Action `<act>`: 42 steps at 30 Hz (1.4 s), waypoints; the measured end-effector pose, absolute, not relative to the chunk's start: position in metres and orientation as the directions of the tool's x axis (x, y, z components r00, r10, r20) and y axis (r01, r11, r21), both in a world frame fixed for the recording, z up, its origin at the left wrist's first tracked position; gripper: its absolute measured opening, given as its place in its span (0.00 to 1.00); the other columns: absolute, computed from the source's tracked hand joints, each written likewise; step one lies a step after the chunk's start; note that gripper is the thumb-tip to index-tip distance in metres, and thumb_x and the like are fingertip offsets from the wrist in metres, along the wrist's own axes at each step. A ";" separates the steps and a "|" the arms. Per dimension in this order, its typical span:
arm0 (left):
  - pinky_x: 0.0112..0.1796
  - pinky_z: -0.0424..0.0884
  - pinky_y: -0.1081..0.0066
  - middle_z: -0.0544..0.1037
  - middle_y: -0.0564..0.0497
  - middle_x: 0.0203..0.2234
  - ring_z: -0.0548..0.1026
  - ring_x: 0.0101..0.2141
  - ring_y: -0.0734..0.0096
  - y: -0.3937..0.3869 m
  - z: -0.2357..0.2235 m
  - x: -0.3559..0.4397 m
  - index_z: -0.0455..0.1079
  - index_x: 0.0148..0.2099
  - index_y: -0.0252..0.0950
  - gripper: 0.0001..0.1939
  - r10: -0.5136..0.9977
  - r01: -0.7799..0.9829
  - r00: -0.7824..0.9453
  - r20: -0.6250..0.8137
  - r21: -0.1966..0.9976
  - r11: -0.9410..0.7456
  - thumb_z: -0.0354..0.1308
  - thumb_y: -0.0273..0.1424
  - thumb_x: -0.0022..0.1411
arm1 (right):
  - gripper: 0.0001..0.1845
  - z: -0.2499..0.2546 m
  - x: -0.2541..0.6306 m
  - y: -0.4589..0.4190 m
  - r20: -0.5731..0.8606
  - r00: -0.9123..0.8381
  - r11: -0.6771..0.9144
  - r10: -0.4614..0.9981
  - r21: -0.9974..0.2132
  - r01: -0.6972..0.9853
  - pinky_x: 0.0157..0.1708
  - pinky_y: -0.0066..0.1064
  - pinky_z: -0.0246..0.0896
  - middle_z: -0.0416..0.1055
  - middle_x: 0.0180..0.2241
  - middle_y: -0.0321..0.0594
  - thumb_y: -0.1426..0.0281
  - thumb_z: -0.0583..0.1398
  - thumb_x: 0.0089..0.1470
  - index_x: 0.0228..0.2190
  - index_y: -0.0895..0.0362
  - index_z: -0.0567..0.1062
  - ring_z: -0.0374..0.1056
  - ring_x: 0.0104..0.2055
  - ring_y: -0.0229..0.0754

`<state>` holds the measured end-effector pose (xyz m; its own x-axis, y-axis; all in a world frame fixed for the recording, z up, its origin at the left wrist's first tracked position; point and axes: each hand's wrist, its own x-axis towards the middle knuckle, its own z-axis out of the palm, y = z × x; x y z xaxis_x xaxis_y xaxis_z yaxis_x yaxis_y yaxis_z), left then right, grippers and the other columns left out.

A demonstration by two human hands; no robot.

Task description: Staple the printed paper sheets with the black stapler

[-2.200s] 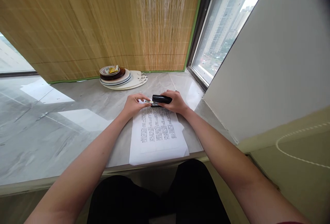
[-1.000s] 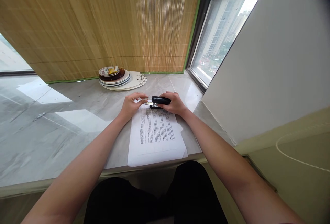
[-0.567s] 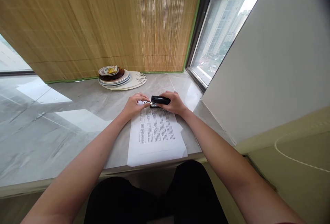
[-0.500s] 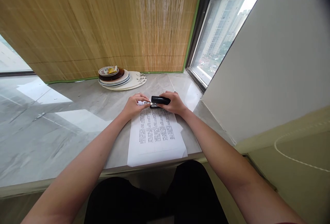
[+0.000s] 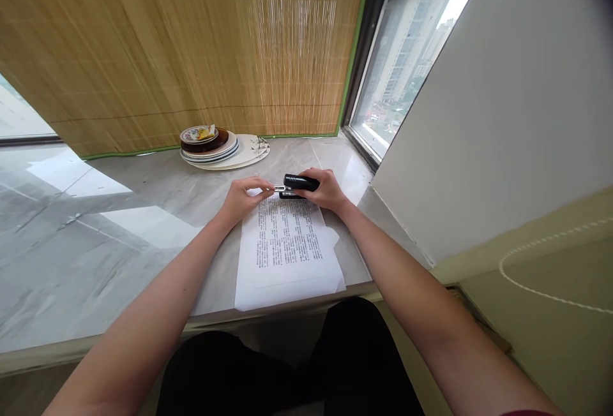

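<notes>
A black stapler [image 5: 301, 182] is held above the far end of the printed sheets. My right hand [image 5: 326, 188] is wrapped round its back end, fingers closed. A slim silvery metal part [image 5: 280, 189] sticks out of the stapler's front, between its upper and lower arms. My left hand [image 5: 249, 196] pinches the outer end of that part between thumb and fingertips. Whether staples lie in it is too small to tell. Under both hands lie the printed paper sheets [image 5: 287, 279], slightly fanned, their near edge close to the ledge's front edge.
Beyond my hands, a stack of plates [image 5: 211, 150] stands on the grey marble ledge [image 5: 143, 275] against a bamboo blind [image 5: 191, 46]. To the right are a window [image 5: 407, 59] and a white wall [image 5: 517, 116]. A beaded cord [image 5: 541, 298] hangs at the lower right.
My left hand has drawn slightly left, away from the stapler, and more of the silvery part shows between them. My right hand keeps its hold. The view has shifted a little.
</notes>
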<state>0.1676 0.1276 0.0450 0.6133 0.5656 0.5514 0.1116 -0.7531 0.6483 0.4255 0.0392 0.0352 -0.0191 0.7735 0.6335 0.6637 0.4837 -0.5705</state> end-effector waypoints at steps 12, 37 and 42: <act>0.43 0.70 0.65 0.82 0.54 0.34 0.78 0.34 0.68 0.127 0.043 0.168 0.75 0.44 0.40 0.18 0.597 0.111 0.593 0.541 0.679 -0.726 0.76 0.37 0.54 | 0.15 0.037 0.396 0.036 0.623 -0.126 0.582 0.772 -0.612 0.535 0.38 0.32 0.67 0.79 0.34 0.38 0.61 0.73 0.52 0.39 0.55 0.83 0.73 0.33 0.40; 0.25 0.50 0.68 0.49 0.58 0.18 0.49 0.20 0.76 0.150 0.051 0.152 0.51 0.21 0.38 0.32 0.859 -0.531 0.434 0.270 0.848 0.002 0.69 0.44 0.63 | 0.20 0.022 0.474 0.035 0.279 0.075 0.073 0.957 -0.484 0.872 0.70 0.49 0.59 0.68 0.68 0.50 0.60 0.58 0.67 0.54 0.54 0.80 0.65 0.69 0.54; 0.23 0.51 0.67 0.45 0.57 0.16 0.48 0.18 0.77 0.146 0.059 0.140 0.42 0.21 0.38 0.35 0.814 -0.602 0.536 0.224 0.777 0.183 0.64 0.41 0.66 | 0.27 0.016 0.431 0.067 0.084 -0.001 0.024 0.996 -0.276 0.961 0.74 0.58 0.46 0.56 0.74 0.57 0.68 0.52 0.71 0.67 0.60 0.68 0.49 0.78 0.56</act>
